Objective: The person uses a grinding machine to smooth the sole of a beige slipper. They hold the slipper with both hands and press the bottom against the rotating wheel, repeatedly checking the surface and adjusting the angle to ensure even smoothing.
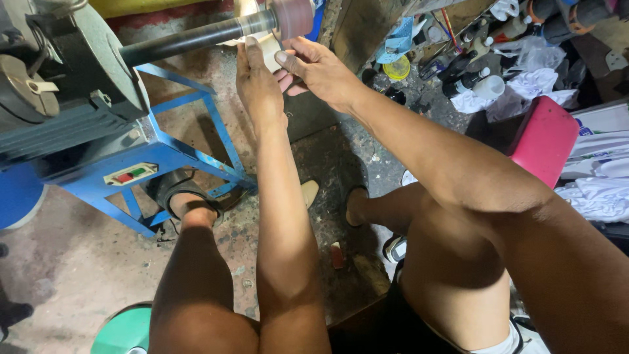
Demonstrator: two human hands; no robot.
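Both my hands are raised to a reddish-brown wheel (293,16) on the end of a dark shaft (190,38). My left hand (257,84) and my right hand (316,67) together hold a pale flat piece (270,52) up against the underside of the wheel. Most of the pale piece is hidden behind my fingers. The shaft runs from a grey motor housing (65,72) on a blue metal stand (164,154).
A pink stool (545,137) stands at the right beside white cloths (603,190). Bottles, tools and a blue mask (397,40) clutter the floor at the top right. A teal round lid (124,331) lies at the bottom left. My legs fill the foreground.
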